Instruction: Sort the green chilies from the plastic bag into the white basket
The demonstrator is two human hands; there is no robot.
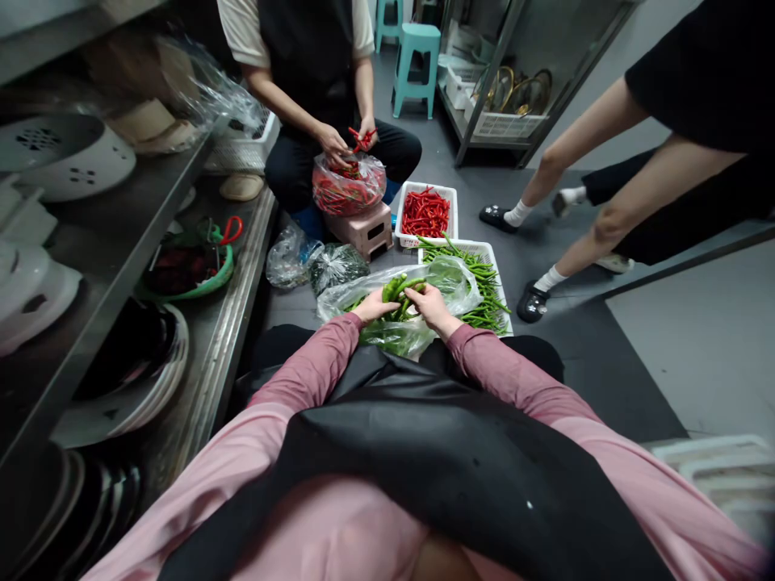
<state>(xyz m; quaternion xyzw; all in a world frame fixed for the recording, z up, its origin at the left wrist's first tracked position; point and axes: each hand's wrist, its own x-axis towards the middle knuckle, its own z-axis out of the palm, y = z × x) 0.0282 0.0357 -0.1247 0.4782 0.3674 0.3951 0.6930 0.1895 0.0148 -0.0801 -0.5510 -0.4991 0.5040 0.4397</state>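
Observation:
Green peppers (395, 289) are bunched in my left hand (374, 305), its fingers wrapped round them above an open clear plastic bag (339, 300). My right hand (431, 305) meets it from the right, fingers closed on a green pepper (415, 284). More green peppers lie inside the bag beneath both hands. Just beyond and to the right, a white basket (507, 311) holds many long green peppers (478, 278). Behind it stands a smaller white basket (454, 194) full of red peppers (425, 213).
Opposite, a person's hands (333, 145) hold red peppers over a bag (348, 192) on a pink stool (369, 230). Metal shelves (227, 315) with dishes line the left. People's legs (572, 250) stand at right. A turquoise stool (419, 48) and a rack (472, 145) are behind.

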